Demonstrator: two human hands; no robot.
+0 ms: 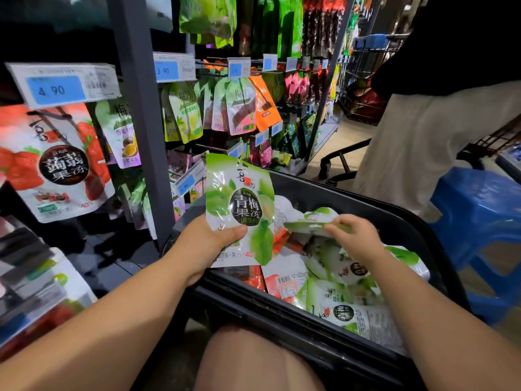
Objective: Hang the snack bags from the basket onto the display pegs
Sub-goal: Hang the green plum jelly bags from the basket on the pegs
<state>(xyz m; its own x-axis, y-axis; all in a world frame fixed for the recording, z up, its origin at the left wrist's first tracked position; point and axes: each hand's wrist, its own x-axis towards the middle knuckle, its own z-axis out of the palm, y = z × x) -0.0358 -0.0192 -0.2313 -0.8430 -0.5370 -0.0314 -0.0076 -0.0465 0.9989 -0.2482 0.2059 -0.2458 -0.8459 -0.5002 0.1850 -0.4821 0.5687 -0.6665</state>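
Left hand (212, 238) grips a green bag (239, 204) upright by its lower edge, thumb pressed across the front and fingers hidden behind, holding it over the near left corner of the basket (282, 311). Far left, a large strawberry bag (53, 165) hangs on a peg (50, 122) under a blue price tag (56, 90) reading 4.90, and blurred packs sit below it. A grey upright (141, 108) divides that bay from the next, where pale green and pink pouches (214, 111) hang in a row beneath further tags (166, 70), with an orange pouch (265, 104) at the row's right end. Taller green packs (208, 15) hang above. The black basket lies in front of the person's knee (253, 359), and it is filled with a loose heap of green and red bags (332, 280), some face up, some showing barcodes. Right hand (352, 235) reaches into the heap and pinches the top edge of a second green bag (310, 228) between thumb and fingers; that bag lies nearly flat, lifted slightly above the others. Beyond the basket stands another person in pale trousers (417, 153), beside a wire trolley (363, 77). At the far right is a blue stool (476, 221).
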